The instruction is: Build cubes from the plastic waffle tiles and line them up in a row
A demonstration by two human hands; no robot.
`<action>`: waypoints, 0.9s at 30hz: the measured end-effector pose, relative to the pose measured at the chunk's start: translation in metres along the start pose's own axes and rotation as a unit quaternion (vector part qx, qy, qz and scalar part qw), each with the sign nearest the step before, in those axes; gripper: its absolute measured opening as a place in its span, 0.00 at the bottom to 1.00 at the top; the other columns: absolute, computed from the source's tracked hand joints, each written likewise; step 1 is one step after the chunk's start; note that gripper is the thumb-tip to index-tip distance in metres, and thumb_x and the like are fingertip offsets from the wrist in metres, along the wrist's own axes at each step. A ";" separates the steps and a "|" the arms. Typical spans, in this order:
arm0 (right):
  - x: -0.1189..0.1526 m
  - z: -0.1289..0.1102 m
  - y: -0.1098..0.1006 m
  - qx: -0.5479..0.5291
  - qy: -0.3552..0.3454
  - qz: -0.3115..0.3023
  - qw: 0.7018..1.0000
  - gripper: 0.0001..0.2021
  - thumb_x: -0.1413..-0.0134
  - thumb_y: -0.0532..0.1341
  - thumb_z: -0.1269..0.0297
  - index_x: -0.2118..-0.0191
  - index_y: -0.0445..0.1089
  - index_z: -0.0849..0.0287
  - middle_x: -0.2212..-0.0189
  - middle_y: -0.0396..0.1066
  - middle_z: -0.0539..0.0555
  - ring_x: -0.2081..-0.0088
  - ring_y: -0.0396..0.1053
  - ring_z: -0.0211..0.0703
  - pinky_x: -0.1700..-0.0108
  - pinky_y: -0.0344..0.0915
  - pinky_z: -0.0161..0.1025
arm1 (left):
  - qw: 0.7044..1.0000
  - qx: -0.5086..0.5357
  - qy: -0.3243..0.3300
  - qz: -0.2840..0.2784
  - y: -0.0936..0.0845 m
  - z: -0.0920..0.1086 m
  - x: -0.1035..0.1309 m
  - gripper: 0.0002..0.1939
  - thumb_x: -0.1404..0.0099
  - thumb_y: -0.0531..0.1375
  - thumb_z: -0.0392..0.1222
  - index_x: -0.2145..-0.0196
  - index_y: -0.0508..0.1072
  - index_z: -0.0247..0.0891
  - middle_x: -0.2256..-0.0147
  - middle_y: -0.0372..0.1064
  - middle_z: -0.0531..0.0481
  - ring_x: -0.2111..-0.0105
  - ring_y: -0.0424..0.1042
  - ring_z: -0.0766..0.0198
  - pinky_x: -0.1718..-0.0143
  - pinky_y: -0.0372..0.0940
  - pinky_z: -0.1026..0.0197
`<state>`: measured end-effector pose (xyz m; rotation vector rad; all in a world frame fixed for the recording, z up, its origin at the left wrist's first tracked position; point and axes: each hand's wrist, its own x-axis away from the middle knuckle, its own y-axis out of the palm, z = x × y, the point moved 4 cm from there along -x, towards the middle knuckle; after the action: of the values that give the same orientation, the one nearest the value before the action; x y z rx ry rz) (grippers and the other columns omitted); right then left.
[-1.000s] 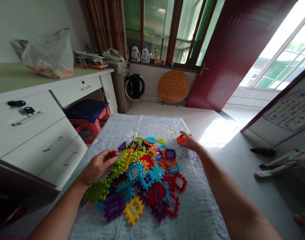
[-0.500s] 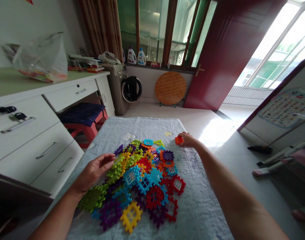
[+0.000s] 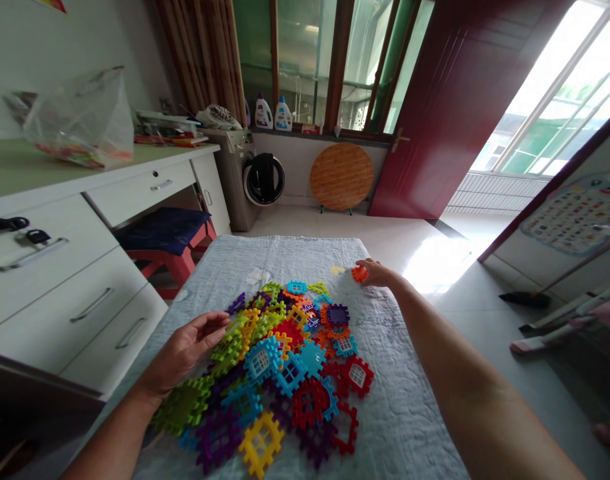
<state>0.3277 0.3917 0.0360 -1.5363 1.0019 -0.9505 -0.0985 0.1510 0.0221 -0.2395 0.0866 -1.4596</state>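
A heap of interlocking plastic building pieces with notched edges lies on a cloth-covered table [image 3: 395, 373]. At the table's far right, my right hand [image 3: 377, 273] is closed on a small orange building piece [image 3: 359, 274]. My left hand [image 3: 192, 343] is at the heap's left side, fingers curved and apart, beside the green pieces [image 3: 229, 353]; nothing shows in its grasp. Toward me lie a yellow window piece [image 3: 261, 445] and a purple window piece [image 3: 219, 437]. Blue window pieces [image 3: 261, 360] sit mid-heap, with a red window piece [image 3: 357, 375] to their right.
On the left stands a white desk [image 3: 159, 160] with a plastic bag [image 3: 87, 120] on top and a red stool [image 3: 182, 263] below. A washing machine [image 3: 235, 177], round wooden tabletop [image 3: 341, 177] and dark red door [image 3: 429, 107] are behind.
Very little differs. My right hand stays on the orange piece at the far right, and my left hand remains beside the green pieces. The view has shifted slightly.
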 end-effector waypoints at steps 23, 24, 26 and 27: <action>0.030 -0.129 0.008 -0.141 -0.205 0.035 0.968 0.21 0.50 0.61 0.64 0.48 0.66 0.56 0.47 0.66 0.59 0.45 0.62 0.50 0.43 0.57 0.49 | 1.000 -0.007 0.021 0.003 0.003 0.005 0.000 0.28 0.51 0.67 0.57 0.56 0.73 0.38 0.57 0.74 0.43 0.53 0.71 0.50 0.48 0.64 0.49; 0.028 -0.143 0.010 -0.135 -0.209 0.022 0.968 0.23 0.50 0.61 0.62 0.46 0.65 0.56 0.46 0.65 0.59 0.44 0.62 0.52 0.43 0.57 0.50 | 1.000 -0.006 0.023 0.004 0.003 0.004 0.000 0.28 0.50 0.67 0.57 0.56 0.73 0.37 0.57 0.74 0.43 0.53 0.71 0.50 0.48 0.64 0.49; 0.022 -0.167 0.013 -0.125 -0.197 0.003 0.972 0.27 0.49 0.61 0.60 0.42 0.61 0.57 0.42 0.61 0.60 0.41 0.58 0.54 0.42 0.56 0.52 | 1.000 -0.006 0.024 0.006 0.002 0.001 0.000 0.28 0.50 0.66 0.57 0.56 0.73 0.37 0.57 0.74 0.43 0.53 0.71 0.51 0.48 0.64 0.50; 0.019 -0.175 0.015 -0.120 -0.187 -0.006 0.975 0.28 0.48 0.60 0.60 0.41 0.59 0.56 0.40 0.59 0.60 0.40 0.57 0.55 0.42 0.56 0.52 | 1.000 -0.007 0.025 0.007 0.002 0.000 0.000 0.27 0.49 0.66 0.56 0.56 0.73 0.37 0.56 0.74 0.43 0.53 0.71 0.51 0.48 0.64 0.51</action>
<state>0.1689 0.3148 0.0516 -1.8402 0.8557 -0.5304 -0.0961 0.1512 0.0220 -0.2136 0.1375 -1.4523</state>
